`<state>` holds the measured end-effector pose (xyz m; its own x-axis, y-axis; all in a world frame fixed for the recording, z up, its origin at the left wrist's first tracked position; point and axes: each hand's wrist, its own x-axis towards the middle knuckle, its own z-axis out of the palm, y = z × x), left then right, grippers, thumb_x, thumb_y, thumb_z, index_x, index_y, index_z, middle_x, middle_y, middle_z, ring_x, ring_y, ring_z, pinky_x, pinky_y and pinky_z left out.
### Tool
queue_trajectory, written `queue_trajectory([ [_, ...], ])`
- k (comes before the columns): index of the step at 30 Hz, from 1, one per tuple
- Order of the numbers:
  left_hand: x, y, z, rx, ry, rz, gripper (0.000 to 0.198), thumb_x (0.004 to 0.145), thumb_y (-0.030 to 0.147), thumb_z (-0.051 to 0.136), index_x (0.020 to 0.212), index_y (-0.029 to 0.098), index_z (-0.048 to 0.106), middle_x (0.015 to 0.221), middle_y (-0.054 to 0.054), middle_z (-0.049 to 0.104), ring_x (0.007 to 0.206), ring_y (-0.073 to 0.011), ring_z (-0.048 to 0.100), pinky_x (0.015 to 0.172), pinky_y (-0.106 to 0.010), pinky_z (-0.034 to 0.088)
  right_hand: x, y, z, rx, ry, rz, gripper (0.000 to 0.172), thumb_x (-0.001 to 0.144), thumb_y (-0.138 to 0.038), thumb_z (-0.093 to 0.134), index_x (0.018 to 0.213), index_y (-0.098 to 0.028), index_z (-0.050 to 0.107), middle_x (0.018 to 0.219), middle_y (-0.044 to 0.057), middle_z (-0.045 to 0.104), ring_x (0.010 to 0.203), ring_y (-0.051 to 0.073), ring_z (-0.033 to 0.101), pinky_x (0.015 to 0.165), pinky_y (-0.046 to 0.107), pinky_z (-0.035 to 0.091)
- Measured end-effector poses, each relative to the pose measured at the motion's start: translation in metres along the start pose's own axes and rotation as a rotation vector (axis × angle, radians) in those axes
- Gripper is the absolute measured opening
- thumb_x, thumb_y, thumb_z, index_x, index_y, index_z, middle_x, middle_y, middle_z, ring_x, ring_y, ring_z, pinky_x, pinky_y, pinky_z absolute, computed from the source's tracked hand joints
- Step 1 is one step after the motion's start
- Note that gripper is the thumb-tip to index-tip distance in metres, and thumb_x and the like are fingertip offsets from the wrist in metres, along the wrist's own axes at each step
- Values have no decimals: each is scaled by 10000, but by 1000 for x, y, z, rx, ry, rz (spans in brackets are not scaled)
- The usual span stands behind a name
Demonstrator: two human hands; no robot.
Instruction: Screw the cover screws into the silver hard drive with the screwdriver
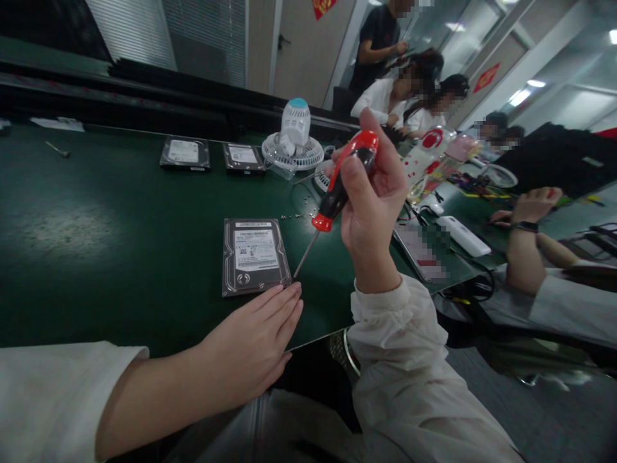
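Observation:
A black hard drive (255,252) with a white label lies flat on the green tabletop in front of me. My right hand (373,186) is wrapped round the red and black handle of a screwdriver (337,193). The shaft slants down to the left, its tip close to the drive's near right corner. Against that same corner rest the fingertips of my left hand (263,331), stretched out and lying together. Whether the tip sits in a screw is too small to tell. Several small screws (299,215) are scattered just beyond the drive.
Two more hard drives (185,153) (243,157) lie farther back, beside a white fan (295,138). On the right are a phone (420,252), a white power bank (463,236) and cables. A co-worker's hand (537,204) is at the right; other people sit behind.

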<state>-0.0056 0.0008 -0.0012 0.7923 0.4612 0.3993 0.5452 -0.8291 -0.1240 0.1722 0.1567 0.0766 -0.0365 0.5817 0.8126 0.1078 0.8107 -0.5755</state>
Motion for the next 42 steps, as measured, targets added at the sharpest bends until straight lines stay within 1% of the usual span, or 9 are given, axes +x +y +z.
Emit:
queue_trajectory([
  [6, 0, -1, 1, 0, -9, -4, 607, 988, 405, 540, 1393, -43, 603, 1487, -257, 593, 1429, -343, 536, 1234, -419, 268, -1, -12, -1, 180, -154, 90, 488, 992, -562, 436, 1379, -277, 516, 1215, 65, 714, 1001, 209, 745, 935, 386, 618],
  [8, 0, -1, 1, 6, -6, -5, 602, 990, 404, 532, 1390, -39, 607, 1485, -252, 597, 1430, -337, 536, 1234, -416, 271, 0, -15, 0, 162, -160, 118, 497, 994, -566, 404, 1378, -269, 513, 1152, 72, 717, 989, 215, 743, 891, 374, 623],
  [13, 0, 0, 1, 3, 4, -1, 598, 987, 393, 539, 1375, -56, 616, 1467, -268, 606, 1411, -349, 554, 1232, -425, 269, 1, -9, 6, 97, -53, 71, 410, 932, -574, 605, 1231, -307, 521, 983, 28, 611, 792, 178, 687, 732, 337, 591],
  [17, -1, 0, 1, -1, -5, 1, 612, 973, 402, 558, 1382, -50, 614, 1478, -263, 597, 1416, -350, 549, 1229, -425, 275, 1, -1, 7, 76, 34, -64, 316, 1009, -545, 481, 1228, -317, 480, 996, 28, 552, 846, 177, 678, 764, 353, 569],
  [23, 0, 0, 2, -2, -14, 2, 611, 977, 403, 556, 1381, -51, 618, 1475, -261, 601, 1417, -352, 549, 1221, -428, 291, 10, 4, 1, -45, 327, -231, 241, 1062, -428, 398, 1230, -256, 406, 929, 36, 482, 722, 130, 576, 654, 290, 521],
  [28, 0, 0, 1, -3, -2, 7, 606, 963, 400, 577, 1365, -50, 634, 1469, -266, 602, 1407, -355, 559, 1213, -429, 300, 16, 9, -10, -268, 396, -479, 380, 1015, -568, 499, 1192, -262, 360, 1091, 55, 415, 745, 83, 580, 733, 327, 570],
  [32, 0, -2, 2, -11, 8, 11, 615, 966, 397, 574, 1373, -62, 621, 1467, -274, 602, 1405, -353, 561, 1214, -430, 306, -7, 1, -26, -365, 276, -527, 354, 980, -512, 603, 1186, -295, 413, 1076, 21, 460, 777, 100, 642, 762, 362, 594],
  [37, 1, -2, 0, -12, 8, 5, 595, 967, 403, 566, 1357, -39, 644, 1438, -242, 640, 1398, -336, 571, 1194, -416, 353, -60, -21, -53, -565, -180, -586, 553, 912, -321, 726, 1302, -322, 334, 1050, 28, 633, 870, 183, 701, 716, 364, 627],
  [42, 1, -2, 0, -17, 8, -2, 577, 969, 391, 558, 1340, -38, 660, 1436, -246, 636, 1394, -340, 576, 1190, -425, 368, -94, -42, -64, -794, -558, -590, 237, 901, -219, 725, 1011, -258, 519, 1127, 102, 714, 861, 184, 695, 671, 302, 590],
])
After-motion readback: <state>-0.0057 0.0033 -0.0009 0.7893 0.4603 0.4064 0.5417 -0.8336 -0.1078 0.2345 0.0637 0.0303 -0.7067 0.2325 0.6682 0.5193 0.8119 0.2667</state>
